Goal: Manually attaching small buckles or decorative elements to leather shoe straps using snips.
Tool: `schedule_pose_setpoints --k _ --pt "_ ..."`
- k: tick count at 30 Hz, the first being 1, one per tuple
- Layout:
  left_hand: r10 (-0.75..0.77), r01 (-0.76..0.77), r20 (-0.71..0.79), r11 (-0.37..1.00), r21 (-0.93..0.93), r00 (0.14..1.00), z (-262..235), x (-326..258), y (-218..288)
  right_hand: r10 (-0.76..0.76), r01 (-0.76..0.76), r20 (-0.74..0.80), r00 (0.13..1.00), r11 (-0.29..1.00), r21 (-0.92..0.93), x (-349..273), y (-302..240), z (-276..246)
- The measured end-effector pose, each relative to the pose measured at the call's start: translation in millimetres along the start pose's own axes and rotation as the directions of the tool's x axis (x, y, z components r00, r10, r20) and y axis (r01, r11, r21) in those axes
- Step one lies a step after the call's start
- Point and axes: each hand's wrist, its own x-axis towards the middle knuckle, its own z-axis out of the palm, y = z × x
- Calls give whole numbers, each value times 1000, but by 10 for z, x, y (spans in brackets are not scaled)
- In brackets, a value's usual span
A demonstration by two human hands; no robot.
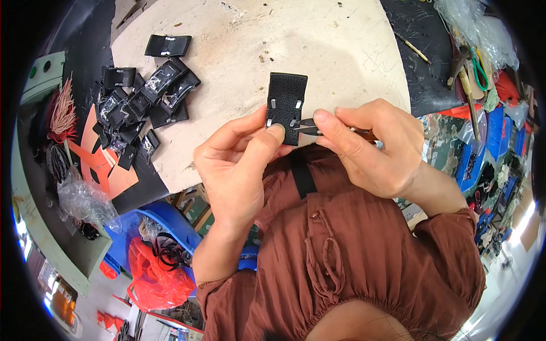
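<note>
One black grained piece (287, 91), leather-like, held upright over the near edge of the pale work board (341, 51), between the two hands; four small silvery metal tabs show on its face, two pairs, left and right. Progress, as judged: all four tabs seem in place, with work in hand at the nearer right one — whether any is fully pressed down cannot be told. Black pieces of like kind lie in a heap (136, 102) at the far left of the board, one more (168, 45) just beyond it; silvery bits show among them, but whether these are finished or waiting is unclear. Left hand (236, 162): closed in a pinch, thumb on the near left part of the held piece, fingers behind it. Right hand (378, 150): curled closed round a dark pointed tool (307, 123), apparently pliers, tip at the piece's right edge beside the nearer tab. Also present: blue bin (187, 227), near left, with a red plastic bag (159, 278) beside it.
</note>
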Motion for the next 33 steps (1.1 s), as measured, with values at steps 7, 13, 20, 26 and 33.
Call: schedule_pose_setpoints --k 7,13,20,26,33 --pt "2 -2 -16 1000 -26 1000 36 -54 -15 76 -76 21 997 997 -6 5 -91 -20" --pt "199 -202 37 970 132 979 36 -95 -147 384 -464 302 873 844 268 97 -48 -117" --pt "210 -230 106 946 230 972 -40 -126 -117 413 -915 816 404 171 366 195 170 -169" --pt "102 -98 -23 984 152 994 -88 -23 -43 276 -283 84 957 956 81 141 -36 -183" --pt "33 -34 19 997 73 999 35 -85 -1 -20 20 -60 998 1000 -6 47 -55 97"
